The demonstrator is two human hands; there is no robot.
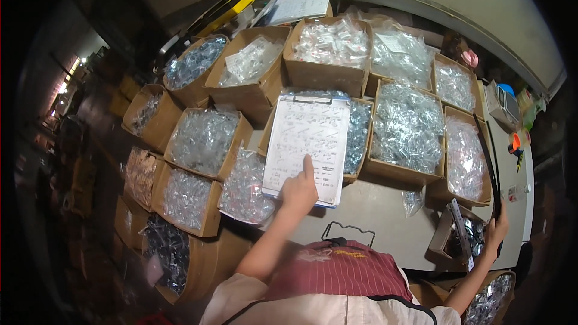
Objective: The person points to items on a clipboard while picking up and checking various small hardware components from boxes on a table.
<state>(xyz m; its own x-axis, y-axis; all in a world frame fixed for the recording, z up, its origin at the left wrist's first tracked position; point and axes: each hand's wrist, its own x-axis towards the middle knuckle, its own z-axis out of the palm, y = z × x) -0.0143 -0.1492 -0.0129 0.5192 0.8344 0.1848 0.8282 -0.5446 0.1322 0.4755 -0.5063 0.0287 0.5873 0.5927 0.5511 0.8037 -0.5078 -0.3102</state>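
Note:
A clipboard (337,195) with handwritten sheets lies on the boxes in front of me. My left hand (300,194) rests on the paper, its index finger stretched toward the written lines and the other fingers curled, holding nothing. At the right edge of the table my right hand (498,229) is closed around long, thin black strips (495,171) that stand up and bend away from me. Just left of that hand, a narrow light-coloured slotted bar (462,235) leans over a small carton (442,235) of shiny dark parts.
Cardboard boxes of small bagged parts, such as one full carton (406,129), crowd the table (385,216). A small clear bag (412,203) lies near the middle. Tape rolls and an orange-and-black tool (514,143) are at the right. More cartons stand low at the left.

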